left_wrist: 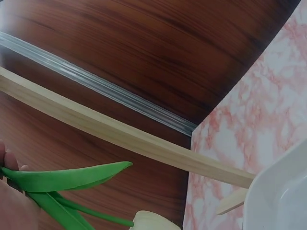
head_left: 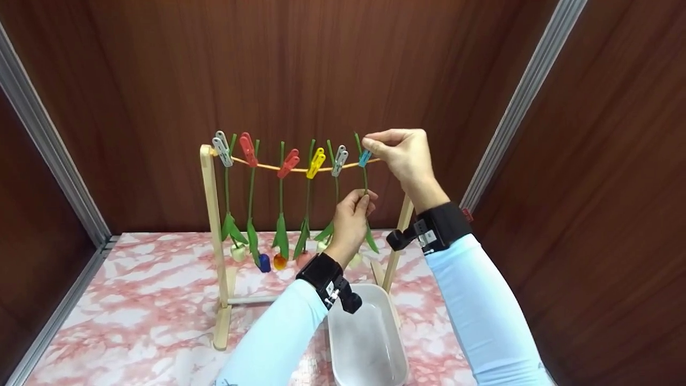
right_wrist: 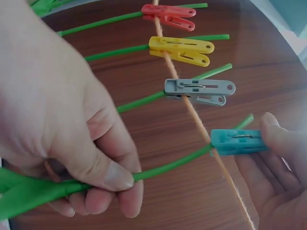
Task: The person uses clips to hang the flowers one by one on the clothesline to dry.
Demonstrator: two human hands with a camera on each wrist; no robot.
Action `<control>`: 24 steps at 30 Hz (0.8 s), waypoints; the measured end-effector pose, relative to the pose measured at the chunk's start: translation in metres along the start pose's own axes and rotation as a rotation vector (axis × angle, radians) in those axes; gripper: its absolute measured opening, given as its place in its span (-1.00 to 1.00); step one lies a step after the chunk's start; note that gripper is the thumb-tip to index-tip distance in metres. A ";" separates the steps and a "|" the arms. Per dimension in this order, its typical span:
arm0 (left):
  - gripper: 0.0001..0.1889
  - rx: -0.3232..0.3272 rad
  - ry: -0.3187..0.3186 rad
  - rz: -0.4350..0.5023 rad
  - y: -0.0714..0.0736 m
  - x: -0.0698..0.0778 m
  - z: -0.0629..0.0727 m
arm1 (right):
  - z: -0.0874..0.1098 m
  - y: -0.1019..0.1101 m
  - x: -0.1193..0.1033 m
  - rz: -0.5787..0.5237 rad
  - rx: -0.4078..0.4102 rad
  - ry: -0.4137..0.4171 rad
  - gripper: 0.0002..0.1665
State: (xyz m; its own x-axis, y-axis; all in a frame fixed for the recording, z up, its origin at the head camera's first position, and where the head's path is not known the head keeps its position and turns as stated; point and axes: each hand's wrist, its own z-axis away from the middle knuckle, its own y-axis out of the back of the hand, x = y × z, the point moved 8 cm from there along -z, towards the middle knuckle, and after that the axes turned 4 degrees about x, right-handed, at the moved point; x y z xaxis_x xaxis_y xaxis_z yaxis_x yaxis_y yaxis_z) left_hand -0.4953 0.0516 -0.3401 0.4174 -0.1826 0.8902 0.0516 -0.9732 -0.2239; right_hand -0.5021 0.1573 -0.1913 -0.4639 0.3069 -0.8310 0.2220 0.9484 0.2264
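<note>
Between its thumb and fingers my right hand (head_left: pixel 410 158) pinches a blue clothespin (right_wrist: pixel 237 142), which sits on the cord (right_wrist: pixel 194 115) over a green stem. Lower on that same stem (right_wrist: pixel 165 169), my left hand (head_left: pixel 351 217) pinches it with thumb and forefinger. This artificial tulip hangs head down; its pale bloom (left_wrist: pixel 152 221) and green leaf (left_wrist: pixel 72 177) show in the left wrist view. Along the cord to the left, a grey clothespin (head_left: pixel 339 161), a yellow clothespin (head_left: pixel 316 163), two red clothespins and another grey one each hold an upside-down tulip.
A wooden frame (head_left: pixel 211 214) carries the cord between two posts. Under my hands stands a white basin (head_left: pixel 367 343) on the pink marbled table (head_left: pixel 134 300). Brown panels (head_left: pixel 321 64) enclose the back and sides, with metal strips at the corners.
</note>
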 end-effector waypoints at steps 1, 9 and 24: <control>-0.78 -0.002 0.004 -0.001 0.000 0.000 -0.001 | 0.000 -0.001 0.001 0.014 -0.009 -0.008 -0.84; -0.79 -0.027 0.027 0.003 -0.002 -0.004 -0.004 | -0.002 -0.003 0.009 0.178 -0.094 -0.076 -0.80; -0.77 -0.036 -0.010 -0.097 -0.001 -0.001 -0.014 | -0.003 -0.008 -0.002 0.258 -0.132 -0.020 -0.86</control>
State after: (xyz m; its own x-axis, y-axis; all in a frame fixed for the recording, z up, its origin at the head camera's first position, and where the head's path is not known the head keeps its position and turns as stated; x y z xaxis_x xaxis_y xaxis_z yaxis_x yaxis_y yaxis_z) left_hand -0.5087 0.0505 -0.3351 0.4214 -0.0857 0.9028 0.0594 -0.9908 -0.1217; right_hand -0.5055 0.1495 -0.1900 -0.3893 0.5391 -0.7469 0.2161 0.8417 0.4948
